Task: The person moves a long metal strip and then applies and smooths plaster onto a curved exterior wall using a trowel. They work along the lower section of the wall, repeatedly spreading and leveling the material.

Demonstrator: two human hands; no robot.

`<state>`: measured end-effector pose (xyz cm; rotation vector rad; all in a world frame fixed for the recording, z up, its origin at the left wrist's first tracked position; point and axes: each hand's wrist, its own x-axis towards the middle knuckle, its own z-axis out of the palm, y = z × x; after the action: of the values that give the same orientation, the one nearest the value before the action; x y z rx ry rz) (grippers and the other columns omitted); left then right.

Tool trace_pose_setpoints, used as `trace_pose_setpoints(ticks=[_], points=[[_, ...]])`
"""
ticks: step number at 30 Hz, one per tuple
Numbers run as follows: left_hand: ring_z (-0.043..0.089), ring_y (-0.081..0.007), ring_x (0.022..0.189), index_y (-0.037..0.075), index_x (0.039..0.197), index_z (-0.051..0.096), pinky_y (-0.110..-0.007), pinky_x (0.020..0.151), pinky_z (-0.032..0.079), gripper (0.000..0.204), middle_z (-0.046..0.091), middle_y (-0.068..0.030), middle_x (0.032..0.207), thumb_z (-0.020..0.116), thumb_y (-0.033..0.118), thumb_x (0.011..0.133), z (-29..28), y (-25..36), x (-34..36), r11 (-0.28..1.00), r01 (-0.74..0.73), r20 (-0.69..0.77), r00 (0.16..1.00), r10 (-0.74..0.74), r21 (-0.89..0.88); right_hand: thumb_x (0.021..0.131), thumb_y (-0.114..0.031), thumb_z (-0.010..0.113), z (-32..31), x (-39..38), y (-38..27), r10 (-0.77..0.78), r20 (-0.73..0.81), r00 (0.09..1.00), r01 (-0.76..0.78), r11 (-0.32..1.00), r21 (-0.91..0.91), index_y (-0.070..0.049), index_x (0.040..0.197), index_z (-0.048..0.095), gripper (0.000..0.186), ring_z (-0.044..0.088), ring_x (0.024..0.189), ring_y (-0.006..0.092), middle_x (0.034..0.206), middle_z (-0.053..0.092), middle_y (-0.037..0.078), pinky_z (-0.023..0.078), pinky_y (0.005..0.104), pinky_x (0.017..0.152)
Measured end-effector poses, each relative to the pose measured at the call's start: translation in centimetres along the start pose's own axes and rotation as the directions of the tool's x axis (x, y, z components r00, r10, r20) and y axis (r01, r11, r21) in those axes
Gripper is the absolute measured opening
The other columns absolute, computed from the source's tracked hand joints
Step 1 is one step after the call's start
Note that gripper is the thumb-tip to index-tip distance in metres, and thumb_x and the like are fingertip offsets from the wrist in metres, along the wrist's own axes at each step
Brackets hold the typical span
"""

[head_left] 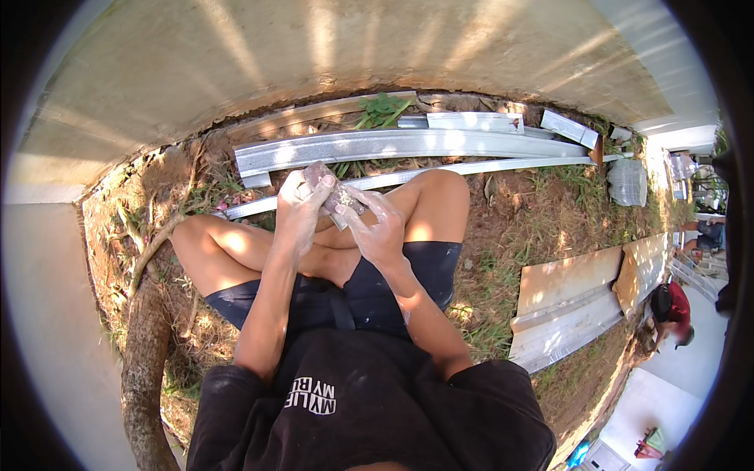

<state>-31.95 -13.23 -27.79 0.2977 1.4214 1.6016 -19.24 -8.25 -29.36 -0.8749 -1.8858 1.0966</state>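
Between my hands is a small flat, reddish-brown piece (343, 196) with pale specks and dust on it; its exact kind I cannot make out. My left hand (298, 206) is closed on its left side, thumb pressed on top. On the right side, my right hand (378, 229) pinches it near the lower edge with bent fingers. White dust coats both hands. A small pale edge shows beneath the piece, partly hidden by the fingers. Both hands are over my crossed legs (436, 206).
Beyond my knees lie long silver metal channels (424, 144) along a wall (330, 47). A tree trunk (145, 369) stands at the left. Bent metal sheets (577, 302) rest on grass at the right. Farther right, a person in red (677, 314) bends over.
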Motion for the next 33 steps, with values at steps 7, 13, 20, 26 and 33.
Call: trace_pose_setpoints(ticks=[7, 13, 20, 26, 33], points=[[0.058, -0.0084, 0.069, 0.002, 0.094, 0.051, -0.024, 0.062, 0.051, 0.017, 0.059, -0.0028, 0.08, 0.064, 0.008, 0.085, 0.5, 0.8, -0.8, 0.997, -0.065, 0.028, 0.998, 0.064, 0.044, 0.074, -0.004, 0.071, -0.5, -0.2, -0.1, -0.021, -0.018, 1.0, 0.021, 1.0, 0.006, 0.004, 0.09, 0.065, 0.019, 0.063, 0.073, 0.0208, 0.081, 0.065, 0.013, 0.048, 0.0283, 0.067], [0.057, -0.0077, 0.067, 0.002, 0.093, 0.048, -0.022, 0.061, 0.049, 0.021, 0.059, -0.0033, 0.08, 0.066, 0.005, 0.083, 1.3, 1.3, -1.3, 0.99, -0.132, 0.049, 0.99, 0.13, 0.043, 0.074, -0.002, 0.068, -0.2, -0.3, -0.1, -0.028, -0.066, 0.997, 0.035, 0.994, 0.107, 0.002, 0.086, 0.064, 0.013, 0.061, 0.07, 0.0242, 0.077, 0.063, 0.013, 0.047, 0.03, 0.064], [0.055, -0.0062, 0.071, 0.001, 0.095, 0.047, -0.021, 0.062, 0.045, 0.024, 0.059, -0.0037, 0.079, 0.066, 0.006, 0.081, 1.4, 1.4, -1.6, 0.953, -0.235, 0.045, 0.972, 0.231, 0.189, 0.075, 0.001, 0.069, -0.4, -0.1, -0.1, 0.041, -0.032, 0.999, -0.035, 0.986, 0.162, 0.003, 0.084, 0.062, 0.011, 0.061, 0.077, 0.0164, 0.082, 0.064, 0.01, 0.047, 0.0269, 0.07], [0.05, -0.0048, 0.068, 0.002, 0.094, 0.048, -0.021, 0.059, 0.042, 0.023, 0.056, -0.0008, 0.077, 0.067, 0.007, 0.081, 1.1, 0.5, -1.0, 0.941, -0.227, 0.015, 0.973, 0.23, 0.252, 0.078, 0.001, 0.066, -0.8, 0.6, -0.1, -0.017, 0.008, 1.0, 0.015, 0.984, 0.177, 0.003, 0.082, 0.062, 0.006, 0.058, 0.076, 0.014, 0.082, 0.063, 0.009, 0.046, 0.0253, 0.068], [0.053, -0.0046, 0.073, 0.001, 0.102, 0.048, -0.018, 0.064, 0.043, 0.022, 0.06, -0.0027, 0.087, 0.062, 0.006, 0.086, 0.3, 0.1, -0.5, 0.929, -0.223, 0.019, 0.974, 0.228, 0.296, 0.081, -0.006, 0.063, -0.5, 1.5, -0.4, 0.19, 0.051, 0.98, -0.196, 0.955, 0.221, 0.002, 0.084, 0.064, 0.009, 0.061, 0.072, 0.02, 0.081, 0.063, 0.011, 0.047, 0.0287, 0.066]])
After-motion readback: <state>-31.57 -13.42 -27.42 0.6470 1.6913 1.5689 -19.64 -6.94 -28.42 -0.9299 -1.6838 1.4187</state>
